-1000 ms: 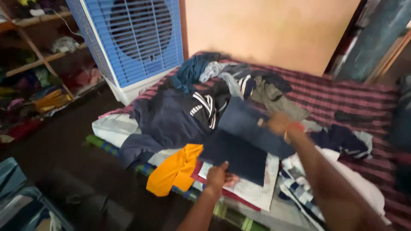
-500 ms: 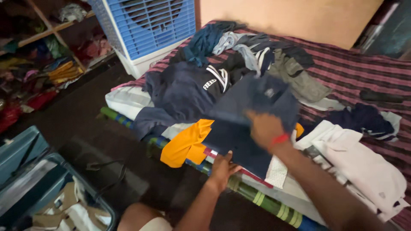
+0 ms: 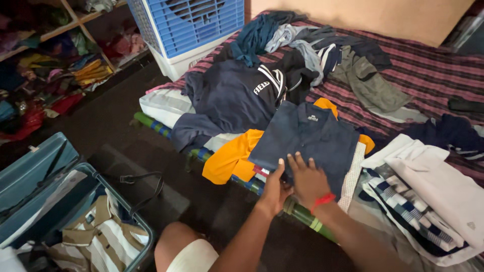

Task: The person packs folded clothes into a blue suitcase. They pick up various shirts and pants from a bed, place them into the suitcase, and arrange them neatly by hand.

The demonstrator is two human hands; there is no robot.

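Pressing: both hands lie on a folded navy shirt (image 3: 312, 143) at the near edge of the bed (image 3: 428, 75).
Left hand (image 3: 275, 189): at the lower edge of the shirt, thumb up, fingers hidden under the cloth; I cannot tell if it pinches.
Right hand (image 3: 308, 179): flat on the shirt, fingers spread, red thread (image 3: 322, 200) on the wrist.
Under shirt: orange cloth (image 3: 229, 158), sticking out on the left.
Right side: white and checked clothes (image 3: 428, 196).
Behind: dark jacket (image 3: 237, 98), then a loose heap near the far edge.
Floor, left: open suitcase (image 3: 30, 176) with a striped shirt (image 3: 103, 236).
Far left corner: blue cooler (image 3: 194, 22).
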